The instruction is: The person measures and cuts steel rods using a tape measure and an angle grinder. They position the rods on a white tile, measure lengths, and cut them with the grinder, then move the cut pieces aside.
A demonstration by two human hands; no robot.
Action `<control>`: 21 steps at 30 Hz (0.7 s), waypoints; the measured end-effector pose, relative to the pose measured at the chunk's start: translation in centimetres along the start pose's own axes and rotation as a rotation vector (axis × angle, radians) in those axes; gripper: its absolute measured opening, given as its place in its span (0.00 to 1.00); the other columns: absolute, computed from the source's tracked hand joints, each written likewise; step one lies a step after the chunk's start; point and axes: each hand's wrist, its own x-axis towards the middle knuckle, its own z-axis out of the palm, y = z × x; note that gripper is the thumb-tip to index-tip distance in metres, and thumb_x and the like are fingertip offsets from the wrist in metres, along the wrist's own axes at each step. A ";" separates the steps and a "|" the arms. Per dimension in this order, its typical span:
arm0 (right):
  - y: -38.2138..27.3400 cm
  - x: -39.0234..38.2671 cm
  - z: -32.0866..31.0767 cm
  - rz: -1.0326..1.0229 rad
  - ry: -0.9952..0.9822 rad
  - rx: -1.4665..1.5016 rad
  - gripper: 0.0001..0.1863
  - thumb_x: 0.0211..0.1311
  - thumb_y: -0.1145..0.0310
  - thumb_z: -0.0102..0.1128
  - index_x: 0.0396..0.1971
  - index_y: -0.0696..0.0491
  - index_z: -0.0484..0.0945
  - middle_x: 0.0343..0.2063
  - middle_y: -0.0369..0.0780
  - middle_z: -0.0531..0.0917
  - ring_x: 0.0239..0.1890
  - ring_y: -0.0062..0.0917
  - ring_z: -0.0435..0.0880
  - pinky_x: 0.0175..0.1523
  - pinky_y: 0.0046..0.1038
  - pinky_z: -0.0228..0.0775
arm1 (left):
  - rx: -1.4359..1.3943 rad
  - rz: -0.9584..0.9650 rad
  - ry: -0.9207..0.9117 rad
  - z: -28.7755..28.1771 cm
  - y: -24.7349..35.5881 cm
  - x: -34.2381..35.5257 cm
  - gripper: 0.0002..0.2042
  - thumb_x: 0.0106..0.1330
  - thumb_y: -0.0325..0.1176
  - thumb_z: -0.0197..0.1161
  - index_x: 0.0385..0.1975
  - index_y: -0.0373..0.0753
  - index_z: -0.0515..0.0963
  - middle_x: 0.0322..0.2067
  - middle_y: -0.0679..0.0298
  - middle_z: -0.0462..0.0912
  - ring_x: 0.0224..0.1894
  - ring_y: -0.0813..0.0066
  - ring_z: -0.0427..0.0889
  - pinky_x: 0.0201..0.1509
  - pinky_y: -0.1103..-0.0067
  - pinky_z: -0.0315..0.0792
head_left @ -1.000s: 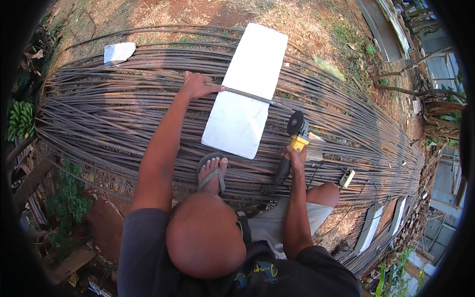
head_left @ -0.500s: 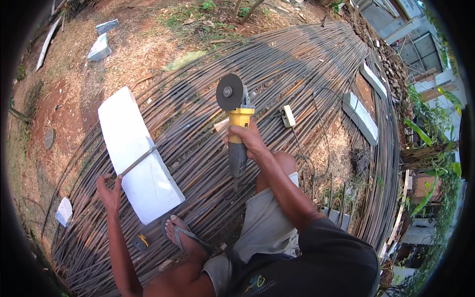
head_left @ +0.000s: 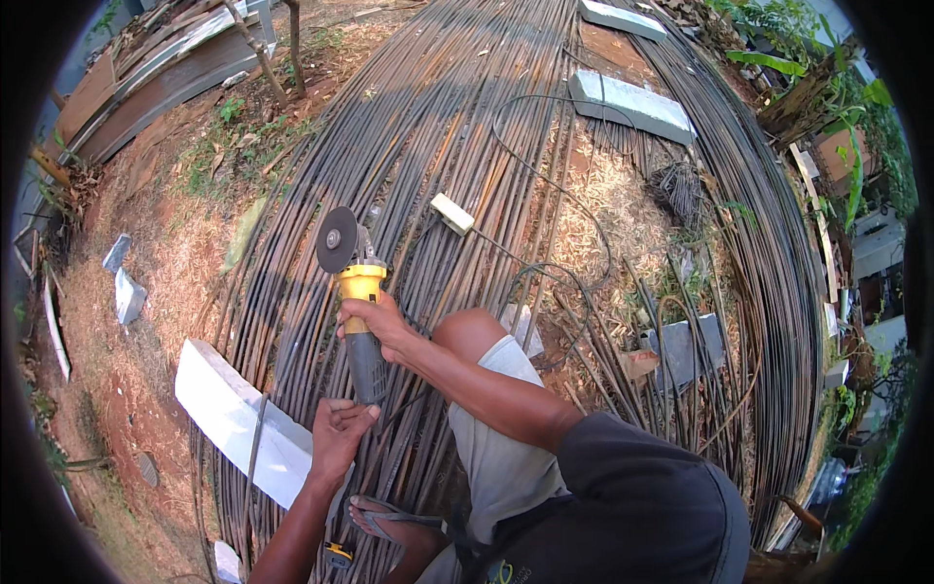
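Observation:
My right hand (head_left: 379,326) is wrapped round the yellow and grey body of an angle grinder (head_left: 364,362). Its dark cutting disc (head_left: 337,239) points up and away from me. Just below the grinder's rear end is my left hand (head_left: 338,436), its fingers curled and the thumb close to the tool; what they hold, if anything, is hidden. Left of that hand, a thin steel rod (head_left: 257,440) lies across a long white block (head_left: 229,414). Many long steel bars (head_left: 428,127) are spread under the block and around me.
A pale power socket block (head_left: 452,213) sits on the bars with a dark cable (head_left: 545,268) looping rightward. Grey-white blocks (head_left: 632,105) rest at the far right. A yellow and black tape measure (head_left: 338,555) lies near my sandalled foot (head_left: 394,523). Stone pieces (head_left: 128,297) lie at left.
My left hand has left the rod on the white block and moved to the grinder's rear end. The view has swung right. The grinder stays in my right hand.

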 end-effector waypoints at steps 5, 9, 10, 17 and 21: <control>-2.1 0.3 -1.2 -0.103 0.051 0.041 0.13 0.58 0.72 0.68 0.41 0.55 0.75 0.29 0.39 0.83 0.27 0.26 0.86 0.33 0.32 0.82 | -0.211 -0.017 0.179 5.6 0.0 2.8 0.19 0.66 0.32 0.77 0.44 0.35 0.71 0.37 0.59 0.82 0.37 0.77 0.83 0.47 0.78 0.77; -2.1 1.4 -3.4 -0.196 0.107 0.085 0.13 0.60 0.69 0.68 0.41 0.55 0.76 0.29 0.39 0.83 0.27 0.25 0.87 0.33 0.31 0.83 | -0.128 0.098 0.308 7.4 0.1 4.5 0.21 0.63 0.30 0.79 0.48 0.33 0.72 0.38 0.59 0.81 0.40 0.77 0.80 0.47 0.78 0.76; -2.2 1.5 -3.5 -0.181 0.110 0.067 0.13 0.60 0.69 0.69 0.41 0.55 0.76 0.29 0.39 0.83 0.27 0.25 0.87 0.33 0.31 0.83 | -0.124 0.105 0.314 7.3 0.1 4.5 0.22 0.62 0.30 0.79 0.49 0.33 0.72 0.38 0.59 0.80 0.40 0.77 0.80 0.48 0.78 0.76; -2.4 1.6 -3.8 -0.152 0.163 0.042 0.13 0.60 0.69 0.70 0.41 0.56 0.76 0.30 0.39 0.83 0.28 0.25 0.87 0.34 0.30 0.81 | -0.194 0.096 0.351 8.5 -0.5 4.3 0.25 0.63 0.31 0.79 0.53 0.34 0.69 0.34 0.63 0.79 0.34 0.79 0.78 0.39 0.79 0.78; -2.0 2.4 -4.3 -0.157 0.148 0.015 0.13 0.61 0.71 0.70 0.41 0.56 0.76 0.30 0.39 0.83 0.28 0.26 0.87 0.34 0.30 0.81 | -0.211 0.087 0.340 9.0 -0.9 4.5 0.25 0.64 0.33 0.78 0.52 0.34 0.69 0.31 0.63 0.80 0.32 0.77 0.81 0.40 0.78 0.79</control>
